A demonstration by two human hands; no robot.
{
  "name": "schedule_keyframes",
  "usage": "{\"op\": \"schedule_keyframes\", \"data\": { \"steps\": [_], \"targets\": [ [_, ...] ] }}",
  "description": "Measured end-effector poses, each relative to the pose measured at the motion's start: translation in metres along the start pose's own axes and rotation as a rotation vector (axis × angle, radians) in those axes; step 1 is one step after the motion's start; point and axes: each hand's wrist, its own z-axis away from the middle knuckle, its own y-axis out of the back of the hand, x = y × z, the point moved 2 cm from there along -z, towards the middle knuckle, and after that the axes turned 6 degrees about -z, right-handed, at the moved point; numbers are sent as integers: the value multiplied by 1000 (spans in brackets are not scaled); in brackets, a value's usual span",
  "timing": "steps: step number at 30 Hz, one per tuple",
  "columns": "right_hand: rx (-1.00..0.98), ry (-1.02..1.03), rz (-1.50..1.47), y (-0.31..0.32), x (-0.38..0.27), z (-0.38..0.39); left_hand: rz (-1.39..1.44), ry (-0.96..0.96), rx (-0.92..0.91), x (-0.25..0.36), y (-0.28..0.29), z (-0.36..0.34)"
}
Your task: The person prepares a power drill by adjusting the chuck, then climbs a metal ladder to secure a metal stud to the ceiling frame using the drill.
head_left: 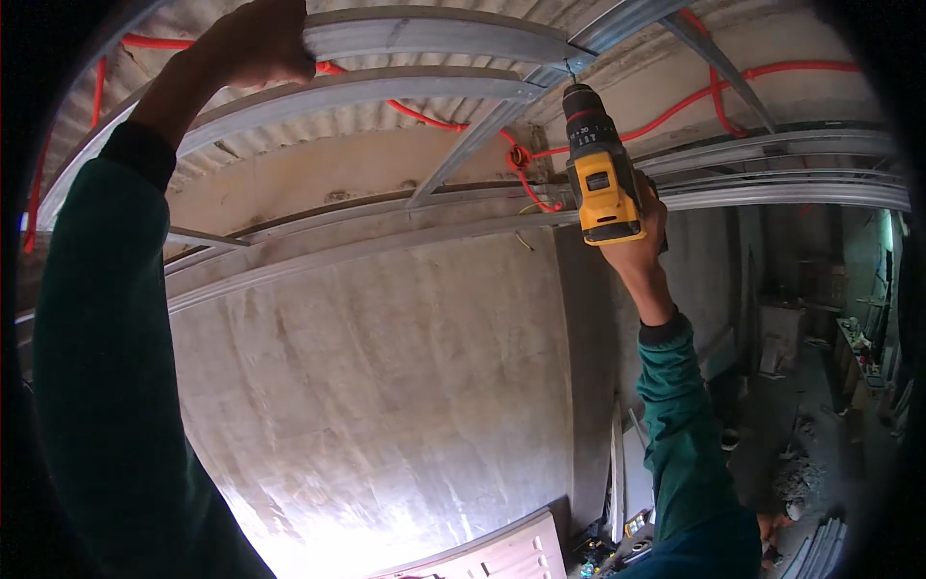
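Overhead, my left hand [253, 48] is closed around a curved galvanised metal channel [434, 37]. The channel's right end meets a crossing metal profile [617, 29]. My right hand [644, 232] grips a yellow and black cordless drill [603, 188] from below. It points upward, and the thin bit at its tip reaches the joint between channel and profile; whether the bit touches a screw is too small to tell. A second metal channel [357, 89] runs just below the held one.
Red flexible conduit [666, 108] winds through the frame to a round red junction box [519, 156]. Behind is a bare plastered wall [386, 367]. Below right, metal profiles [818, 552] lie on the floor near rubble [799, 475]. A cluttered bench [858, 352] stands far right.
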Motion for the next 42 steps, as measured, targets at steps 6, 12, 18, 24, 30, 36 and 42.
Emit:
{"op": "schedule_keyframes", "data": {
  "steps": [6,12,18,24,30,36,42],
  "targets": [
    [-16,123,16,0,9,-3,52,-52,-10,1,6,1],
    [-10,91,-6,-9,10,3,-11,-30,25,6,3,-2],
    [-13,40,-7,-6,14,8,58,6,-22,8,7,5],
    [-29,52,62,-5,7,2,27,31,-37,6,3,9],
    [-27,3,15,-8,25,8,72,-36,-27,8,10,8],
    [-12,11,-37,-12,29,9,30,-25,19,8,10,2],
    [-63,-20,135,-7,24,8,84,-45,-6,18,29,5]
  ]
}}
